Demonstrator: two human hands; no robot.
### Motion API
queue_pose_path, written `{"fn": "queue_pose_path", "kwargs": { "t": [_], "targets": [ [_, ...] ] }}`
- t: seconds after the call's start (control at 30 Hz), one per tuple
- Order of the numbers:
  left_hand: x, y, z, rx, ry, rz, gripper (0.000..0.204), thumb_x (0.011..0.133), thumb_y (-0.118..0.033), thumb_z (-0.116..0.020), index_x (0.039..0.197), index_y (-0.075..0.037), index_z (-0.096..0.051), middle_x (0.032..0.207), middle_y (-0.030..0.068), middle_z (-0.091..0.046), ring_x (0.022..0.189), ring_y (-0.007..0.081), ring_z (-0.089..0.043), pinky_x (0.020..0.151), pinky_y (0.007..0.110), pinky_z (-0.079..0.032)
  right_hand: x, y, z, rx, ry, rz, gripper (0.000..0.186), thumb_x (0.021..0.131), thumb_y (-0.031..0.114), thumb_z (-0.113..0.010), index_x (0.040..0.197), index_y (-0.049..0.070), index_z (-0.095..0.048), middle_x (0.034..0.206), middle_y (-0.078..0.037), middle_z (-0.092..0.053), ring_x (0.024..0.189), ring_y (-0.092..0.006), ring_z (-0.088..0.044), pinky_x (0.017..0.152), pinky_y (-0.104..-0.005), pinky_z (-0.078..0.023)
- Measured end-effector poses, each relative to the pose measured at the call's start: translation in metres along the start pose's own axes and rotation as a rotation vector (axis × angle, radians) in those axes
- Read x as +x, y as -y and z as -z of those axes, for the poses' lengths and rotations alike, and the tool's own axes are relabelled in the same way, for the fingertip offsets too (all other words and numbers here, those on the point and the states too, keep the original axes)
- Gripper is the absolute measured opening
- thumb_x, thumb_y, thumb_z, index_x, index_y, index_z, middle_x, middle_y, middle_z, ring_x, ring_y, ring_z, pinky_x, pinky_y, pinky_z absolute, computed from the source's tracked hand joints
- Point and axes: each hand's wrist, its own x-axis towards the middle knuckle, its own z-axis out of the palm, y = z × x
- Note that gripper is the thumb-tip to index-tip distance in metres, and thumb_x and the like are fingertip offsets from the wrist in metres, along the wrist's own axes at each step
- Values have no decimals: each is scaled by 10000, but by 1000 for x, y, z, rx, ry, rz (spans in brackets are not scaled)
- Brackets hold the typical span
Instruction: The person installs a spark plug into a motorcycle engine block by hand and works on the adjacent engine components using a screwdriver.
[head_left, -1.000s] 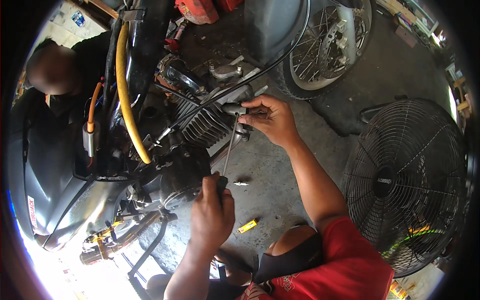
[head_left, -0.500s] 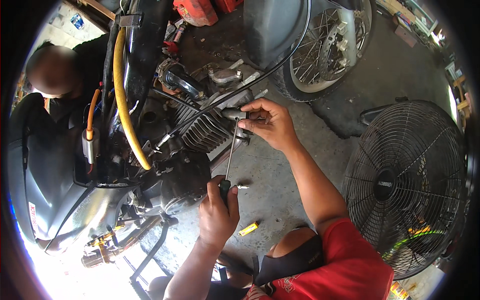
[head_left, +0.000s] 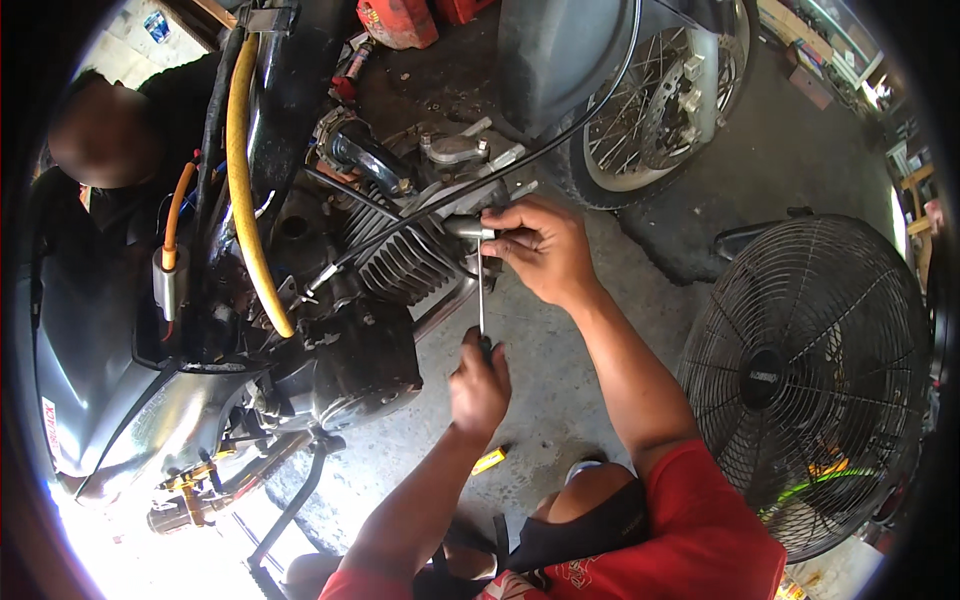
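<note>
Gripping screwdriver [head_left: 482,300] with fingers of left hand [head_left: 480,390], pointing it far, toward gray cylinder [head_left: 462,228]. Pinching cylinder between fingers of right hand [head_left: 548,252], at right side of engine fins [head_left: 403,272].

Gray cylindrical part [head_left: 463,228]: smooth-looking, lying crosswise, pinched at right end. Screwdriver [head_left: 482,300]: slim silver shaft, dark handle mostly covered by grip; held pointing away from wearer, roughly square to part, tip near its right end, contact unclear.
</note>
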Motion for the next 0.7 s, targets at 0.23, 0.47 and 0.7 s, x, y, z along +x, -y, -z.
{"fn": "queue_pose_path", "kwargs": {
  "t": [0.23,0.47,0.7],
  "targets": [
    [13,28,-79,-318,-54,144,311,1026,-174,-570,1226,18,-428,939,270,-618,826,494,-609,706,550,-472,2,16,-11,-63,-94,2,258,882,63,-779,1108,-22,-689,1079,-106,-670,950,-159,-706,763,-250,-624],
    [-127,49,-25,196,425,-14,351,906,-290,-705,1201,-128,-604,1086,121,-594,1029,357,-586,807,509,-509,1,8,-13,-186,-62,-203,265,982,255,-708,969,8,-613,648,-22,-631,577,-56,-605,514,-243,-434],
    [-125,37,-10,223,307,-144,481,880,-381,-724,1300,-179,-605,1224,78,-541,1155,318,-510,1002,532,-380,0,12,-22,-270,-128,93,151,935,109,-701,1033,39,-610,794,-127,-663,689,-306,-677,629,-386,-517]
  ]
}}
